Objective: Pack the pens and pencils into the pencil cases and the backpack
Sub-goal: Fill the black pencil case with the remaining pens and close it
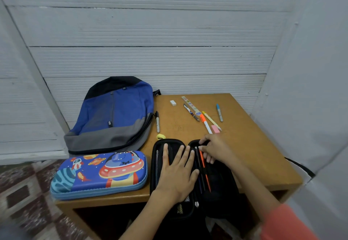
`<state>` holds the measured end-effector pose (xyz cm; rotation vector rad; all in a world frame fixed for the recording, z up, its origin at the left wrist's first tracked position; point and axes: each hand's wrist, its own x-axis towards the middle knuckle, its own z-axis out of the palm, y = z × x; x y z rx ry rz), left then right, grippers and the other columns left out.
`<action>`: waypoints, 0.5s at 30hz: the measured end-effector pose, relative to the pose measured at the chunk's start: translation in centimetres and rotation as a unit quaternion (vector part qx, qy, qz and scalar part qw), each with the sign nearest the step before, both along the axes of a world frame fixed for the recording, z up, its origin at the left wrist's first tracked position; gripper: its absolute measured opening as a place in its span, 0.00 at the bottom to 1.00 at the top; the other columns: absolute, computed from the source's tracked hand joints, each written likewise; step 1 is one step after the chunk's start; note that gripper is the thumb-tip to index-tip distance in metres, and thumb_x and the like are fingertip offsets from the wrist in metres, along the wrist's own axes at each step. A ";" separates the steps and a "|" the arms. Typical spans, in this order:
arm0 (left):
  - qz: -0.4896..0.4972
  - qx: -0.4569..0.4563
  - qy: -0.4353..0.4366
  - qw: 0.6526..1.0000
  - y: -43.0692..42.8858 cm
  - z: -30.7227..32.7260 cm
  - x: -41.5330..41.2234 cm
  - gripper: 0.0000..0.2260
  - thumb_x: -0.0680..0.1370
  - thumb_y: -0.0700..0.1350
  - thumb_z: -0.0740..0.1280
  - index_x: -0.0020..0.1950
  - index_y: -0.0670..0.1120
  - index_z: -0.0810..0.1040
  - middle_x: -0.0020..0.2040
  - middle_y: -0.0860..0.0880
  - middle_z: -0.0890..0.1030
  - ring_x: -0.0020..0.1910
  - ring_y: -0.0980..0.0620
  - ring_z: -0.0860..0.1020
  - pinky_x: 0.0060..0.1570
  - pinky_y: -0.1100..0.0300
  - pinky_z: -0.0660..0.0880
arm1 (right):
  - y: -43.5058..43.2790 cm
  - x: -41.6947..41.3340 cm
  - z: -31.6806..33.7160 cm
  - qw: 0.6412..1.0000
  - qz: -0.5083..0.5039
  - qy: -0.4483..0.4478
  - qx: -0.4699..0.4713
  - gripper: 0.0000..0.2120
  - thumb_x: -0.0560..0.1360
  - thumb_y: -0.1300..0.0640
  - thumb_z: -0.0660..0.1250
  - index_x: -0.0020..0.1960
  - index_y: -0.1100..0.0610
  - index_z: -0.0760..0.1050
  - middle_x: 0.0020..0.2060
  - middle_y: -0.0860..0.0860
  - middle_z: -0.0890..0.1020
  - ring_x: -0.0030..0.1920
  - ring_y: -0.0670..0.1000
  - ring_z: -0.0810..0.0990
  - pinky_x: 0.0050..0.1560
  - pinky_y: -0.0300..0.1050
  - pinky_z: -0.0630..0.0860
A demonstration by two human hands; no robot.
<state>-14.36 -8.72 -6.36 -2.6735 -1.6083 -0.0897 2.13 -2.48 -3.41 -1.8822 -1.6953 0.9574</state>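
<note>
"Wooden table [244,145], and on my feed the blue backpack [116,115] lies flat at its far left corner. I can't see an open zip."

"And the cases?"

"Cartoon pencil case [98,173] is closed at the near left edge. Black pencil case [216,183] is spread open beside it, and its near end hangs past the table's front edge."

"Hands?"

"Left hand [178,172] lies flat, fingers straight, pressing the black case's left half; it grips nothing. Right hand [214,149] has its fingers curled over the top ends of the pens in the right half, by the orange pen [205,172]. Whether it pinches one, I can't tell."

"What worries you?"

"Two things. If the left hand lifts, I judge the overhanging case could tip off and spill what's packed. And the loose lot sits behind the case — marker [157,122] beside the backpack, highlighter [205,123] and blue pen [219,112] further right — so a sleeve reaching over could set round barrels rolling."

"Smallest bits?"

"Pink eraser [215,129] near the right hand, yellow sharpener [160,136] just beside the case's far left corner — easy to knock."
</note>
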 end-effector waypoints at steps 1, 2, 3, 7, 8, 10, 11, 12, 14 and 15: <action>-0.002 0.001 -0.001 1.000 0.0 0.0 0.0 0.37 0.71 0.60 0.27 0.79 0.47 0.43 0.79 0.49 0.43 0.77 0.51 0.36 0.63 0.40 0.20 | 0.0 0.1 0.0 1.000 0.004 0.005 -0.008 0.06 0.79 0.62 0.65 0.55 0.59 0.74 0.29 0.54 0.80 0.24 0.49 0.77 0.25 0.39 0.74; -0.003 0.001 -0.002 1.000 0.0 0.0 0.1 0.38 0.71 0.60 0.27 0.79 0.47 0.43 0.79 0.49 0.42 0.77 0.51 0.36 0.63 0.40 0.20 | -0.1 0.2 0.0 1.000 0.010 0.009 -0.013 0.06 0.79 0.62 0.64 0.56 0.60 0.75 0.29 0.54 0.79 0.25 0.49 0.77 0.25 0.39 0.74; -0.003 0.002 -0.004 1.000 -0.1 0.0 0.0 0.38 0.71 0.60 0.27 0.79 0.46 0.44 0.79 0.49 0.43 0.77 0.51 0.37 0.63 0.40 0.20 | -0.1 0.3 0.0 1.000 0.015 0.012 -0.016 0.06 0.79 0.62 0.64 0.55 0.60 0.76 0.29 0.54 0.79 0.25 0.50 0.77 0.26 0.40 0.75; -0.003 -0.002 -0.013 1.000 -0.1 0.0 0.0 0.38 0.72 0.60 0.28 0.79 0.46 0.45 0.80 0.48 0.44 0.78 0.51 0.39 0.64 0.41 0.20 | -0.1 0.4 -0.2 1.000 0.012 0.019 -0.021 0.02 0.78 0.62 0.66 0.50 0.59 0.77 0.31 0.54 0.79 0.27 0.49 0.77 0.29 0.41 0.77; -0.003 -0.003 -0.013 1.000 -0.1 0.0 0.0 0.38 0.72 0.60 0.28 0.79 0.46 0.45 0.80 0.48 0.45 0.78 0.51 0.40 0.64 0.41 0.20 | 0.0 0.4 -0.3 1.000 0.006 0.018 -0.020 0.01 0.77 0.62 0.67 0.48 0.58 0.77 0.31 0.55 0.79 0.28 0.50 0.78 0.32 0.44 0.79; -0.002 -0.003 -0.013 1.000 -0.1 -0.1 0.0 0.37 0.72 0.60 0.28 0.79 0.46 0.45 0.80 0.48 0.45 0.78 0.51 0.40 0.64 0.41 0.21 | 0.1 0.4 -0.5 1.000 -0.001 0.014 -0.017 0.02 0.76 0.61 0.70 0.45 0.57 0.77 0.32 0.56 0.80 0.32 0.54 0.80 0.39 0.51 0.81; -0.001 -0.002 -0.013 1.000 -0.1 0.0 0.0 0.37 0.72 0.60 0.28 0.79 0.46 0.45 0.80 0.48 0.45 0.78 0.52 0.40 0.65 0.41 0.21 | 0.2 0.3 -0.5 1.000 -0.004 0.015 -0.016 0.03 0.75 0.62 0.71 0.43 0.57 0.77 0.32 0.56 0.80 0.33 0.55 0.80 0.40 0.52 0.81; 0.000 -0.003 -0.013 1.000 -0.1 0.0 0.0 0.37 0.72 0.60 0.28 0.79 0.46 0.44 0.80 0.48 0.44 0.78 0.52 0.40 0.66 0.41 0.22 | 0.3 0.2 -0.5 1.000 -0.006 0.019 -0.015 0.04 0.74 0.63 0.71 0.42 0.58 0.77 0.32 0.56 0.80 0.33 0.55 0.80 0.40 0.52 0.81; 0.000 -0.004 -0.014 1.000 -0.1 -0.1 0.0 0.38 0.71 0.60 0.28 0.79 0.46 0.44 0.79 0.48 0.44 0.78 0.51 0.39 0.66 0.41 0.23 | 0.4 0.0 -0.5 1.000 -0.008 0.019 -0.017 0.04 0.74 0.64 0.71 0.42 0.59 0.76 0.34 0.56 0.80 0.33 0.54 0.80 0.41 0.52 0.81; 0.000 -0.006 -0.016 1.000 -0.1 -0.1 0.0 0.38 0.71 0.60 0.28 0.79 0.46 0.44 0.80 0.48 0.44 0.78 0.51 0.39 0.66 0.41 0.23 | 0.5 0.0 -0.5 1.000 -0.009 0.017 -0.022 0.04 0.74 0.64 0.70 0.42 0.59 0.76 0.34 0.57 0.81 0.33 0.54 0.80 0.41 0.52 0.81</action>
